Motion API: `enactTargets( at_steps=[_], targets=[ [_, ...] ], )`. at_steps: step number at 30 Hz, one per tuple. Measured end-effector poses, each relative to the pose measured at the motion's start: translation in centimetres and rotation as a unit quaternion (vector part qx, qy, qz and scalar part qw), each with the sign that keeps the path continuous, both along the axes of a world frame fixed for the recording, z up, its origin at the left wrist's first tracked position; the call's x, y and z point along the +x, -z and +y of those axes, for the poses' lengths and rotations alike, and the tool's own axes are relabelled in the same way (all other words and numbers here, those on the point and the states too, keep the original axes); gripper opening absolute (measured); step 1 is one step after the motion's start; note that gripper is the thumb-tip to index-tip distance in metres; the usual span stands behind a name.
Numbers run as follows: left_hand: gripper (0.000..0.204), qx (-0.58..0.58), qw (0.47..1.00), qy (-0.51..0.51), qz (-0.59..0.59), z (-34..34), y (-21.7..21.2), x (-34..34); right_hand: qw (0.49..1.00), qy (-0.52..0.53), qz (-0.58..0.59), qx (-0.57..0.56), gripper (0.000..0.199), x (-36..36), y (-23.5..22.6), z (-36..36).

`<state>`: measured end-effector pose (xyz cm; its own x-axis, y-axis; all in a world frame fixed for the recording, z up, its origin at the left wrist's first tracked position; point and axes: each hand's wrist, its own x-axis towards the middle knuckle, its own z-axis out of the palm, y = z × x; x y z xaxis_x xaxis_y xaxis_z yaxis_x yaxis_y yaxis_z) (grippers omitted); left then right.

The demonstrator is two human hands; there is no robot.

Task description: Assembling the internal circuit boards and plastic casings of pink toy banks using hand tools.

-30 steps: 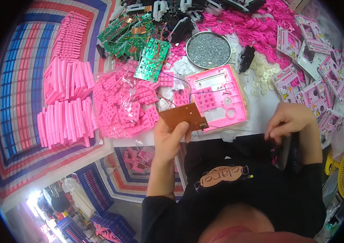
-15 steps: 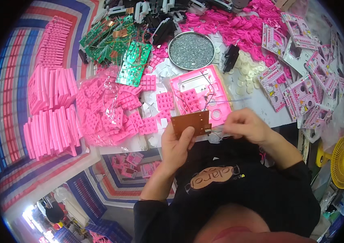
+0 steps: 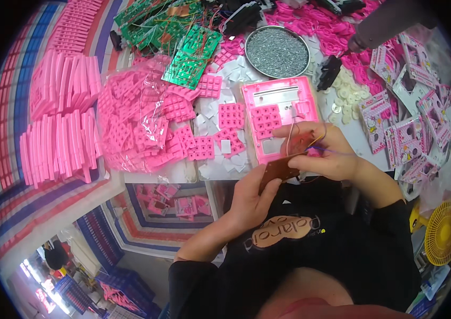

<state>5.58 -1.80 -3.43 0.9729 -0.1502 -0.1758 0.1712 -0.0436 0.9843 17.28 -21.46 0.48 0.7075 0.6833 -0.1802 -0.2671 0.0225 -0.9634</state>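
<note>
My left hand (image 3: 254, 195) holds a brown circuit board (image 3: 278, 170) by its lower edge, just above my black shirt. My right hand (image 3: 324, 151) pinches the thin coloured wires (image 3: 318, 139) that run from the board and rests on its upper right corner. Right behind both hands lies a pink calculator shell (image 3: 278, 114) with pink keypad mats set in it. Part of the board is hidden by my fingers.
A round metal dish of screws (image 3: 277, 51) stands at the back. Green circuit boards (image 3: 191, 48) lie back left, a bag of pink keypads (image 3: 135, 125) and rows of pink parts (image 3: 58, 127) to the left. Printed cards (image 3: 411, 101) fill the right; a yellow fan (image 3: 443, 231) stands low right.
My right hand came from my lap at the right up to the board and took the wires. The left hand kept the board, now turned lower and closer to the pink shell.
</note>
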Motion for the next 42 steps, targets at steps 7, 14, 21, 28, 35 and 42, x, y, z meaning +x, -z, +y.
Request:
enactTargets(
  at_steps=[7, 14, 21, 28, 35, 42],
  targets=[
    [0.041, -0.026, 0.993, 0.073, 0.086, 1.2, -0.8, 0.7, 0.993, -0.081, -0.04, -0.076, 0.023, 0.4, 0.2, -0.3],
    [0.052, 0.027, 0.987, 0.116, 0.107, 3.0, -2.0, 0.0, 0.961, -0.018, -0.222, -0.167, 0.031, 6.0, 3.6, 1.6],
    [0.043, 0.289, 0.954, 0.036, -0.073, 5.1, -2.1, 1.6, 0.867, -0.041, -0.378, -0.323, 0.04, 5.6, 4.2, 2.9],
    [0.061, 0.478, 0.811, 0.148, -0.304, 2.7, 0.3, 5.7, 0.724, 0.073, -0.554, -0.405, 0.054, 6.4, 2.7, 2.6],
    [0.067, 0.51, 0.791, 0.148, -0.304, 2.1, 0.2, 6.1, 0.742, -0.039, -0.599, -0.298, 0.058, 1.0, 3.2, 0.8],
    [0.065, 0.515, 0.784, 0.168, -0.304, 2.3, -0.2, 6.5, 0.682, -0.111, -0.618, -0.376, 0.048, 1.1, 2.8, 1.7]
  ],
)
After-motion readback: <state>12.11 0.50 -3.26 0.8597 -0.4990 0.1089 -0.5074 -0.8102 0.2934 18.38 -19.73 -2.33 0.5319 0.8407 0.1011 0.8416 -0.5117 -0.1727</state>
